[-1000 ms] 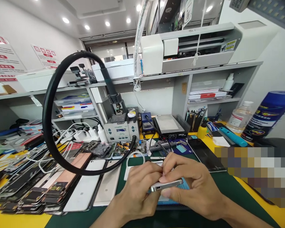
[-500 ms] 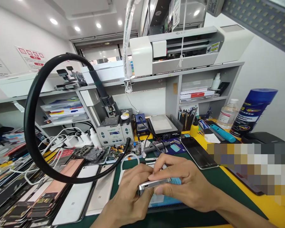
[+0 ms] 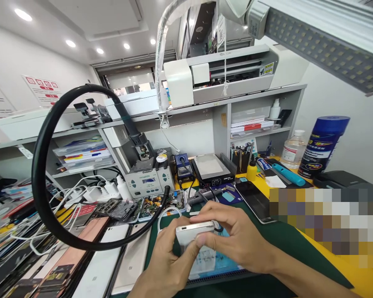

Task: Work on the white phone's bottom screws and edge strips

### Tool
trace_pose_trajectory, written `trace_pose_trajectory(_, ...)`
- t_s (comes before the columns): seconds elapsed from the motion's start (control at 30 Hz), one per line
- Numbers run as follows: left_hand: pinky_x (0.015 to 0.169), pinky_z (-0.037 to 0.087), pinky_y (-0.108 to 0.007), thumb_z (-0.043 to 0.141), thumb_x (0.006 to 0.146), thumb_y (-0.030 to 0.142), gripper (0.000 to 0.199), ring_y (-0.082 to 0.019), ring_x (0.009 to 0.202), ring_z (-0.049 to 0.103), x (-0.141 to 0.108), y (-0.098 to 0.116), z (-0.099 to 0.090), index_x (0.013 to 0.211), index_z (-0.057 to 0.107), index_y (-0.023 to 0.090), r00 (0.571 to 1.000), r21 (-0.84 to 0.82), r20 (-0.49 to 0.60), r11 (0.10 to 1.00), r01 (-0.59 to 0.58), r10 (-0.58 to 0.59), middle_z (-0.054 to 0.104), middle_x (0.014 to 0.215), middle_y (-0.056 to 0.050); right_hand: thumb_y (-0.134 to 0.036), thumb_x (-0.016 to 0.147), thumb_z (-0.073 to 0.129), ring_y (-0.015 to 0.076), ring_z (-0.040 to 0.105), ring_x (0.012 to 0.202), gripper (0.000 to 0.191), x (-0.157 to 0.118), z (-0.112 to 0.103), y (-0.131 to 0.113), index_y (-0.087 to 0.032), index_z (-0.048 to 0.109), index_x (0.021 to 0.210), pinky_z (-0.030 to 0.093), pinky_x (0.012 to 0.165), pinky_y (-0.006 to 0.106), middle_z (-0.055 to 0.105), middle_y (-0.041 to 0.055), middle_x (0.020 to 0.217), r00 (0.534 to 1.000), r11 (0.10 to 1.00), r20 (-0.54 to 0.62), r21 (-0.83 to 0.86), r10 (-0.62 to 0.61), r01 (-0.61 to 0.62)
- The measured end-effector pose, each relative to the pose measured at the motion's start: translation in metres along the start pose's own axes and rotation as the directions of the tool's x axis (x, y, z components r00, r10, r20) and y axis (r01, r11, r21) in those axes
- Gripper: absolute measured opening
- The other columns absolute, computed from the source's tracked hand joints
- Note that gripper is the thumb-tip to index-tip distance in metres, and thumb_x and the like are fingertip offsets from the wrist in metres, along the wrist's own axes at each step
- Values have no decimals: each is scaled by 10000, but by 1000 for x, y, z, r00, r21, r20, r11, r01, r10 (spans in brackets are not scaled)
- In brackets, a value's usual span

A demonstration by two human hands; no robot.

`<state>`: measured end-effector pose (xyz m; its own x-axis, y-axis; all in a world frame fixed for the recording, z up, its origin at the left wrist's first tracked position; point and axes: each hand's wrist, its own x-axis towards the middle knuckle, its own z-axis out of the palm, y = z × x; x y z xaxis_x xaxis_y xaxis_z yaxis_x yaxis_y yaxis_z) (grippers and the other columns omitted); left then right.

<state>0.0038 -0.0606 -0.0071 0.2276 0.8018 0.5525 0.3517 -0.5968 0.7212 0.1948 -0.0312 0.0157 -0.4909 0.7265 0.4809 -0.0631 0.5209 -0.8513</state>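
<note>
Both hands grip a thin silver-white phone (image 3: 191,234), its end edge with a small port slot turned toward me. My left hand (image 3: 171,257) is closed around its left side, the thumb underneath. On the right end, my right hand (image 3: 236,236) holds it with thumb in front and fingers over the top. A dark cable-like piece shows beside the right end; I cannot tell what it is. Below the phone lies a light-blue pad (image 3: 201,269) on the dark green mat (image 3: 285,256).
At left lie stacked phones (image 3: 104,265) and a black hose loop (image 3: 39,165) from a hot-air station (image 3: 149,181). Behind my hands are circuit boards (image 3: 163,203) and a heating plate (image 3: 215,167). A dark-screened phone (image 3: 256,203) and a blue spray can (image 3: 324,145) are at right.
The phone has been tilted, so more of its pale flat face now shows below the edge. My left fingers have shifted back along its side. The camera view has moved slightly.
</note>
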Motion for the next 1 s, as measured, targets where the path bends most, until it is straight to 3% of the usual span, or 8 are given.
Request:
trace_pose_trajectory(0.17, 632, 496, -268, 681, 856, 405, 281, -191, 791, 628, -1, 8, 7, 1021, 617, 187, 950, -357, 57, 883, 305, -306, 682, 946, -66, -357, 883, 691, 156, 582, 817, 202, 2, 0, 1, -195, 781, 962, 451, 689, 251, 609, 37, 897, 995, 993, 14, 70, 94, -95)
trace_pose_trajectory(0.27, 560, 475, -251, 729, 802, 461, 386, -169, 688, 608, -1, 15, 8, 1048, 616, 185, 902, -442, 78, 796, 413, -425, 667, 841, -35, -405, 889, 673, 144, 554, 778, 256, 4, 0, 1, -168, 771, 893, 430, 659, 240, 583, 27, 867, 989, 977, 27, 154, 147, -149)
trace_pose_trajectory(0.4, 524, 447, -227, 752, 779, 475, 419, -128, 603, 558, 5, 14, 3, 1041, 617, 177, 863, -500, 171, 712, 492, -476, 650, 764, -9, -519, 927, 573, 122, 515, 660, 461, 7, 0, 5, -132, 692, 706, 428, 617, 238, 557, 11, 704, 973, 943, 5, 245, 232, -226)
trace_pose_trajectory(0.53, 524, 459, -229, 778, 767, 446, 445, -128, 582, 581, 17, 1, -5, 1067, 627, 154, 803, -508, 318, 624, 594, -505, 692, 773, -35, -637, 967, 347, 160, 620, 577, 678, 12, -2, 14, -107, 709, 751, 527, 588, 294, 651, 72, 640, 920, 818, 106, 427, 378, -385)
trace_pose_trajectory(0.67, 468, 448, -207, 854, 694, 334, 411, -140, 550, 618, 25, -13, -18, 983, 656, 119, 731, -487, 365, 550, 678, -577, 723, 750, -63, -419, 802, 759, 153, 639, 482, 352, 16, -2, 26, -70, 713, 809, 550, 498, 253, 692, 86, 583, 832, 701, 98, 491, 545, -517)
trace_pose_trajectory(0.73, 446, 462, -215, 863, 680, 269, 423, -165, 545, 644, 28, -17, -27, 1012, 662, 101, 711, -512, 363, 509, 692, -602, 735, 735, -83, -285, 773, 797, 159, 666, 509, 244, 17, -2, 32, -67, 702, 824, 579, 519, 251, 712, 93, 614, 805, 671, 72, 511, 589, -537)
trace_pose_trajectory(0.87, 674, 594, -291, 714, 832, 266, 268, -203, 828, 711, 34, -19, -43, 1062, 670, 134, 762, -685, 259, 443, 578, -594, 754, 1002, -103, -215, 866, 680, 154, 734, 752, 175, 20, -5, 35, -88, 679, 987, 624, 753, 266, 759, 102, 864, 776, 608, -4, 623, 631, -492)
trace_pose_trajectory(1.0, 983, 528, -416, 631, 894, 213, 203, -263, 1150, 624, 37, -17, -34, 1075, 672, 131, 854, -827, 116, 427, 366, -508, 703, 1183, -115, -159, 859, 666, 173, 737, 909, 292, 20, -3, 32, -80, 620, 1137, 594, 902, 309, 743, 116, 1007, 775, 563, 48, 659, 631, -499)
